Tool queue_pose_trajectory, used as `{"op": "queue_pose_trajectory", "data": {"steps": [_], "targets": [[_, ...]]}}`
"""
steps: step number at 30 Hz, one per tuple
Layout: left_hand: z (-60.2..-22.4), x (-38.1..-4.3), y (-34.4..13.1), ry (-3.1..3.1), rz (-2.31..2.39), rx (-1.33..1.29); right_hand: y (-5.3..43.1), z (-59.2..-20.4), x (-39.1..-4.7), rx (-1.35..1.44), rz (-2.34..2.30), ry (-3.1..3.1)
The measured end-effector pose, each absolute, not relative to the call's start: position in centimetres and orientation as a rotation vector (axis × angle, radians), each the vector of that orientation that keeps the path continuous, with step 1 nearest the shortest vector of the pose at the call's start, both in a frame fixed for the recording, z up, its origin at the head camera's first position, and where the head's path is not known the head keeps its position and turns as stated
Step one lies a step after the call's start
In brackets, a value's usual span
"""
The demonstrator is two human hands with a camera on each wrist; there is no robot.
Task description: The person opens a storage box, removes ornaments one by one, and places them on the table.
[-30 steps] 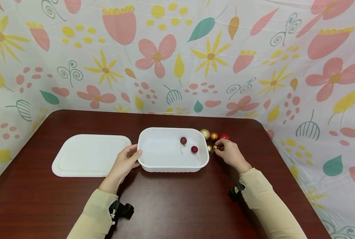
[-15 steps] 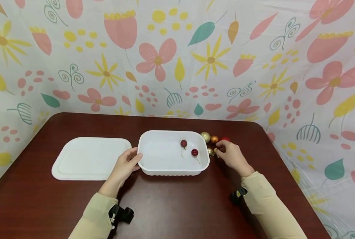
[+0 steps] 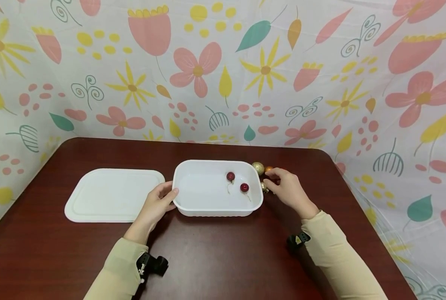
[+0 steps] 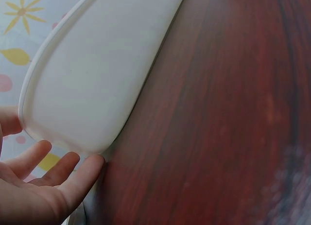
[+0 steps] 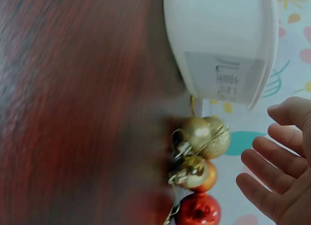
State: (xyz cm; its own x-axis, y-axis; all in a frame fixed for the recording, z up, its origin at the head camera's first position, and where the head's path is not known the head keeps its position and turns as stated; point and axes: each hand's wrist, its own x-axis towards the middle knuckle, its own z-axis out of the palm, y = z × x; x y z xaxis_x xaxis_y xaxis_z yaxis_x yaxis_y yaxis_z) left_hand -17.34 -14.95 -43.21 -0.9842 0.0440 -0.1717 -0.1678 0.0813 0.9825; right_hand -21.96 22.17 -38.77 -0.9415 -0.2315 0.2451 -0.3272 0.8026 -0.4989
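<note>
A white plastic tub (image 3: 200,187) holds two small dark red baubles, one at the back (image 3: 230,176) and one nearer the front (image 3: 244,188). My left hand (image 3: 161,199) grips its left end, thumb at the rim and fingers against the outer wall (image 4: 77,89). Beside the tub's right end, my right hand (image 3: 287,189) hovers over a cluster of baubles with fingers spread apart and nothing between them. The right wrist view shows a matte gold bauble (image 5: 197,130), a glittery one (image 5: 218,142), a shiny gold one (image 5: 193,172), an orange one (image 5: 211,179) and a red one (image 5: 198,210).
A white lid (image 3: 114,196) lies flat on the dark wooden table (image 3: 215,258) at the left, partly behind my left wrist. A flower-patterned cloth (image 3: 223,83) hangs behind and along the sides of the table.
My right hand's fingers have shifted slightly left and away from the small gold bauble, and they now cover the red one in the head view. My left hand stays on the tub.
</note>
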Motion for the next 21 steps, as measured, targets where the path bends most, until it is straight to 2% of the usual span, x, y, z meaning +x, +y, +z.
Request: {"op": "queue_pose_trajectory", "data": {"steps": [21], "targets": [[-43.1,-17.3,-15.0,2.168,2.038,-0.122,19.2,-37.3,-21.3,0.557,0.888,-2.768]]}}
